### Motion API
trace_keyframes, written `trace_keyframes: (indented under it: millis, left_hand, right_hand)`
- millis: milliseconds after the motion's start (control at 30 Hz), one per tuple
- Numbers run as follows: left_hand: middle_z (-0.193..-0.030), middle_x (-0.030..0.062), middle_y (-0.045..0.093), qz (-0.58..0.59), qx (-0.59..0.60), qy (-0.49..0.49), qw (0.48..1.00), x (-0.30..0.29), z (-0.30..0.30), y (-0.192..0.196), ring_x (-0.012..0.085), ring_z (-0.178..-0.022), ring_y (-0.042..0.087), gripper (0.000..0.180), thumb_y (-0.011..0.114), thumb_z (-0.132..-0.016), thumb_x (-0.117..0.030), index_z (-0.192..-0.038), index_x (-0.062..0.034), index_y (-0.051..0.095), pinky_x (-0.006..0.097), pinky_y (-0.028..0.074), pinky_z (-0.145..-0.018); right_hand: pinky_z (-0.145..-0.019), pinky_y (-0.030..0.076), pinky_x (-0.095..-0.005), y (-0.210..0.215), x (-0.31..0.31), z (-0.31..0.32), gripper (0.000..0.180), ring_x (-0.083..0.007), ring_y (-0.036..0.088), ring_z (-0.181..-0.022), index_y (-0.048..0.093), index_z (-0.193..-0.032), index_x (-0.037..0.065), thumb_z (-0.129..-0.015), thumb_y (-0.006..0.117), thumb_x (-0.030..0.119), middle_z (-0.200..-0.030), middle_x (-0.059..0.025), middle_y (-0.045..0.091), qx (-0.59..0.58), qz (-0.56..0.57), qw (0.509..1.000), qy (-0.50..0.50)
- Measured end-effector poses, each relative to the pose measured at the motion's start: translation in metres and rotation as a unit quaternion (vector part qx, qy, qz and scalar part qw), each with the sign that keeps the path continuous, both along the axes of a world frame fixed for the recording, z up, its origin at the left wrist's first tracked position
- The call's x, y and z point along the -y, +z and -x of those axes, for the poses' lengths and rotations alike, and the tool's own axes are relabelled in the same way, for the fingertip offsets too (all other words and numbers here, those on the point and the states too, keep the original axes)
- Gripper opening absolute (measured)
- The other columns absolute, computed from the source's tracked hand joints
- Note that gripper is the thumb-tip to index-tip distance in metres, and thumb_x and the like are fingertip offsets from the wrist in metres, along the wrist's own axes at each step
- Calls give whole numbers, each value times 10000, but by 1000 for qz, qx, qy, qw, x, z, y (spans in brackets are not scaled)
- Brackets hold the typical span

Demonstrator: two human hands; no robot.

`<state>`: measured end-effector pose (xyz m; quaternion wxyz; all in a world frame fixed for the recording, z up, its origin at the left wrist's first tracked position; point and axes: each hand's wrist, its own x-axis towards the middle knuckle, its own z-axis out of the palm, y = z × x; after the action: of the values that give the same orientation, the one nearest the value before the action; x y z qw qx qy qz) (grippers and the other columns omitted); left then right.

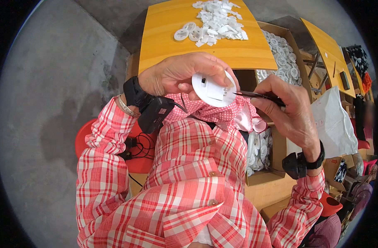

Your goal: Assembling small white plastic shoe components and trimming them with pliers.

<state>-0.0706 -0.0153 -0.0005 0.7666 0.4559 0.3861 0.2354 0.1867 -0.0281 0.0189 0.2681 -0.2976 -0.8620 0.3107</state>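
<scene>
Between its thumb and fingers, my left hand [197, 70] grips a round white plastic disc [214, 91] in front of my chest. The disc is tilted and shows a rectangular panel, a small black slot and small holes near its right edge. My right hand [286, 105] pinches a slim dark pointed tool [259, 96] that looks like tweezers. Its tip is at the right rim of the disc; whether it touches cannot be made out. The fingers behind the disc are partly hidden.
A yellow table [168, 47] ahead carries a heap of small white plastic pieces [222, 20] and several white discs [181, 34]. Cartons of white discs [282, 56] stand at the right and below. A red stool [86, 138] with cables is at my left, beside a grey wall [52, 82].
</scene>
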Motion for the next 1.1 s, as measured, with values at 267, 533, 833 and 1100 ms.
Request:
trace_keyframes:
  millis: [267,533,833,1100]
  left_hand:
    - [-896,85,670,-10,-10,-16,1000,-1,-5,-3,83,-692,652,328,643,-789,-83,-1076,66,589,166,526,-589]
    - [-882,61,658,-16,-21,15,1000,5,-8,0,70,-680,643,308,642,-785,-74,-1067,43,605,168,523,-569]
    - [-747,32,641,-2,-9,-16,1000,7,-7,8,42,-440,540,335,644,-776,-77,-1085,44,596,170,388,-333]
    - [-728,6,628,-32,-29,3,999,10,-10,5,19,-447,502,283,643,-791,-142,-1029,11,629,159,313,-328]
  right_hand:
    - [-610,467,-342,10,-8,3,149,-264,607,-707,635,-834,41,-712,721,52,-756,-78,598,12,-216,976,10]
    - [-620,453,-354,16,-8,11,167,-262,586,-710,634,-814,46,-667,713,46,-743,-67,567,41,-284,958,15]
    - [-639,448,-366,17,-11,14,178,-267,567,-735,636,-806,56,-651,723,57,-760,-63,559,42,-315,947,41]
    - [-731,455,-393,19,-12,14,189,-268,562,-717,634,-800,68,-647,742,91,-741,-55,541,59,-325,943,38]
